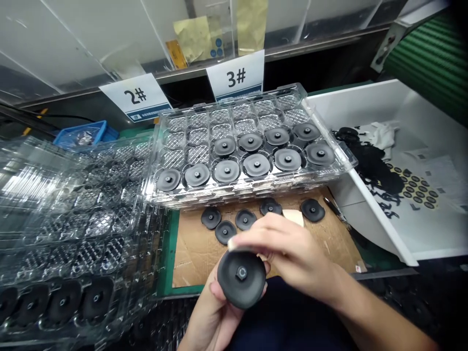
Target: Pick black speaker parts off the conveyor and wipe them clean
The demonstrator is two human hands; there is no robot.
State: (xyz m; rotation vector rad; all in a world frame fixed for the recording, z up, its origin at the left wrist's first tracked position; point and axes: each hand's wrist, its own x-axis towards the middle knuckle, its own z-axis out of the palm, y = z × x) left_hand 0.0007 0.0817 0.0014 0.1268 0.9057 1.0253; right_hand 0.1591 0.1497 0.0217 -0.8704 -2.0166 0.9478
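Observation:
A black round disc (234, 292) with a small metal nut-like piece at its centre is held close to me, its dished face towards the camera. My left hand (219, 312) grips it from below, thumb on the left rim and fingers round the underside. Curled over the top and right rim, my right hand (288, 248) touches the disc with its fingertips; the fingers behind the disc are hidden. Something pale shows at the right index fingertip. Just beyond, several similar discs (225, 232) lie on a cardboard sheet (193, 258).
A clear plastic tray (234, 187) behind the cardboard has discs in its nearer pockets. More clear trays (98, 219) stand at the left. On the right, a white bin (369, 209) contains black scraps and sticker sheets, with a pen-like tool (334, 209) beside it. Signs 2# (135, 97) and 3# (237, 75) stand behind.

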